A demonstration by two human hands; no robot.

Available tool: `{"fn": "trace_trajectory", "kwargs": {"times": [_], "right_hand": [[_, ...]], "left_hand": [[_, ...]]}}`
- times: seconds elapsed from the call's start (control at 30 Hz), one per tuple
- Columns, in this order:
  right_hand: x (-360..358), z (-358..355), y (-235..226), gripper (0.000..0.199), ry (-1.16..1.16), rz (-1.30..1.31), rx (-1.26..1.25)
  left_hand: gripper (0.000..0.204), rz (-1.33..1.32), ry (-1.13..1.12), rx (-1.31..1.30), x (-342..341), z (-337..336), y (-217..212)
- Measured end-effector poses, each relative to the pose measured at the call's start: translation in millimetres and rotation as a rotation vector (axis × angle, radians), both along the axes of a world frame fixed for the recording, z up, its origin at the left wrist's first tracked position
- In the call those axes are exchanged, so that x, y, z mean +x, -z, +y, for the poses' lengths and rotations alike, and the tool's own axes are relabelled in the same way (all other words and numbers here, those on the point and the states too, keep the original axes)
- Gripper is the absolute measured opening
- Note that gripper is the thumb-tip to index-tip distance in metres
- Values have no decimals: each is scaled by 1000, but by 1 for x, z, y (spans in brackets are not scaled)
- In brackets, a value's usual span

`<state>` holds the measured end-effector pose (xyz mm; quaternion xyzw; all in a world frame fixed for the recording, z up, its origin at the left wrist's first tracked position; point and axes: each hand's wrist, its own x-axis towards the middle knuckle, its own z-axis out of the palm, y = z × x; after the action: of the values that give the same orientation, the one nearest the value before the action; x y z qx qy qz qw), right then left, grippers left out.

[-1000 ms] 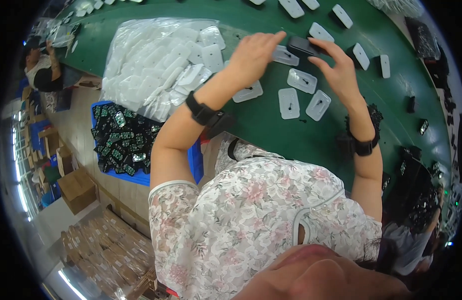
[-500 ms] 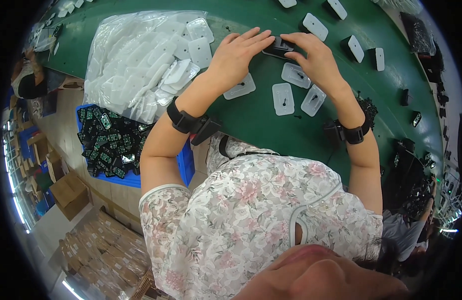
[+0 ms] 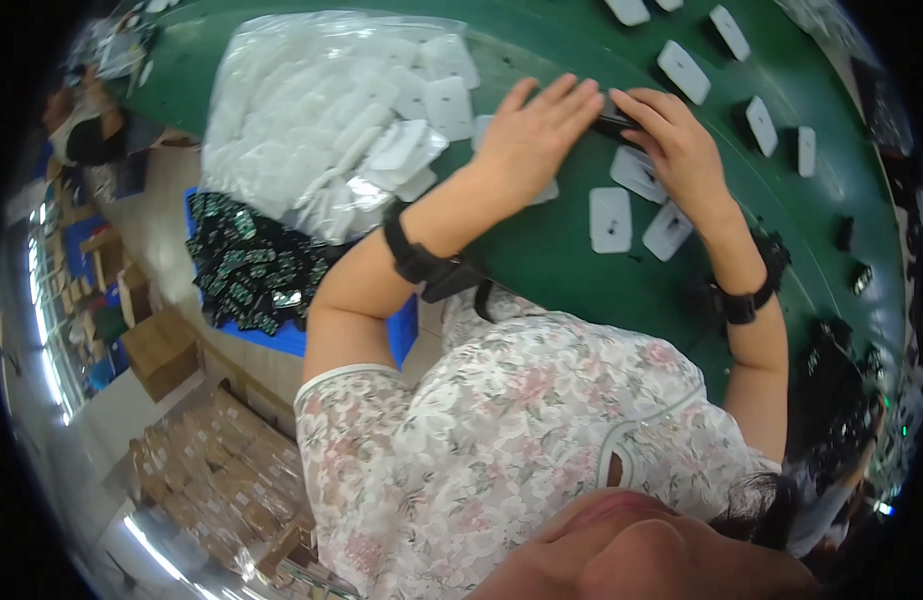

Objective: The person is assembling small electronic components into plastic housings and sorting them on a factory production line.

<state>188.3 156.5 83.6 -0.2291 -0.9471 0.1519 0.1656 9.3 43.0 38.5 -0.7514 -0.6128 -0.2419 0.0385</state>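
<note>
Head view. Right fingers [image 3: 649,104]: gripping one end of a small black rectangular box [image 3: 613,122]. Left fingers [image 3: 569,108]: outstretched at the box's other end; contact cannot be told. Left of both: clear plastic bag [image 3: 331,222] holding white rounded rectangular plates [image 3: 306,115]. Below-left, toward the body: blue plastic bin [image 3: 403,330], heaped with black-and-green parts [image 3: 246,262].
</note>
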Motion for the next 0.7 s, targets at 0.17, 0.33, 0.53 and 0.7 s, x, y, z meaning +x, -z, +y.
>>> {"fn": "trace_trajectory", "kwargs": {"times": [0.17, 0.33, 0.53, 0.7], "right_hand": [[1, 2, 0, 39, 21, 76, -108], [-10, 26, -3, 39, 236, 163, -701], [6, 1, -21, 42, 141, 605, -881], [37, -4, -24, 52, 10, 649, -670]], "left_hand": [[45, 3, -42, 131, 13, 2, 1], [28, 66, -142, 134, 17, 29, -2], [29, -902, -104, -12, 36, 34, -32], [28, -1002, 6, -123, 62, 38, -48]]}}
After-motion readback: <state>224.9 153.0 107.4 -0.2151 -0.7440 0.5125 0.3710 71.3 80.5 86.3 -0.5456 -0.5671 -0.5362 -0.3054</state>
